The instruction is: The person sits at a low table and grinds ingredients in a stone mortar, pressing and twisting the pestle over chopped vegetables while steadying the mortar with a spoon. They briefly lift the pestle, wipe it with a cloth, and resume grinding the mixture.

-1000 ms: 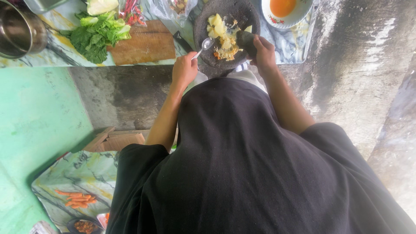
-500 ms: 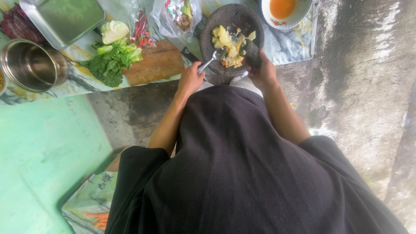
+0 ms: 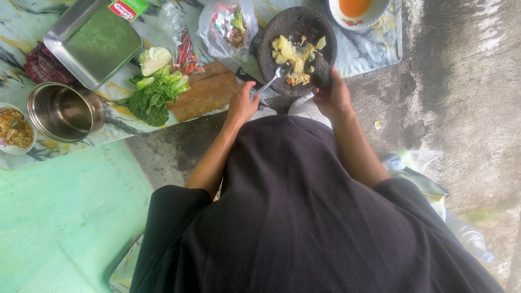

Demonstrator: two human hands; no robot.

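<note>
Grey concrete flooring occupies the right of the view; a green painted area occupies the lower left. A marble-patterned mat lies along the top and carries the work items.

Work position: a person in a black garment sits facing the mat, both forearms extended forward.

Left hand: closed around the handle of a metal spoon. The spoon bowl rests in the food inside a dark stone mortar.

Right hand: fingers wrapped over the near rim of the mortar, gripping it. The mortar stands at the top centre of the mat, directly ahead of the person.

Mortar contents: pale yellow chunks mixed with a mashed yellow and orange mass.

Adjacent items:
- Wooden cutting board, just left of the mortar, with leafy greens lying on its left end.
- Clear plastic bag with mixed contents, above the board.
- Second clear bag holding red chillies, beside the greens.
- Rectangular metal tray, at the upper left.
- Round steel pot, below the tray.
- Small bowl of cooked food, at the left edge.
- White bowl of orange liquid, at the top, right of the mortar.
</note>
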